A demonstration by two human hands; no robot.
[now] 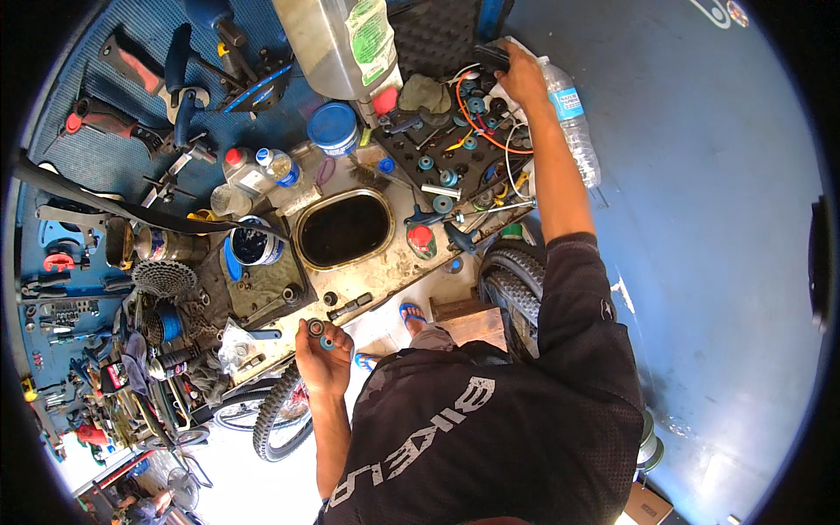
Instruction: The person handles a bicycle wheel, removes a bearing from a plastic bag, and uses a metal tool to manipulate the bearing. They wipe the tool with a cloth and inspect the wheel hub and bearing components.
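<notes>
Low in front of me, my left hand [325, 360] is closed around small round parts. A metal bearing [316, 327] shows at its fingertips, and a small blue ring [327, 342] lies against the fingers. My right arm stretches to the far side of the bench, where my right hand [525, 80] grips a black object [493, 58] whose kind I cannot make out. Beside that wrist lies a clear plastic bottle [573, 131]. Just left of the hand is a dark tray [411, 144] holding several blue round pieces, cables and small tools.
An oval metal basin [302, 229] with dark contents is set in the bench. Around it stand a blue-lidded tub [333, 127], an open grease tub [254, 245] and a red-capped bottle [421, 238]. Tools hang on the blue pegboard [61, 96]; a blue wall [700, 219] rises at right.
</notes>
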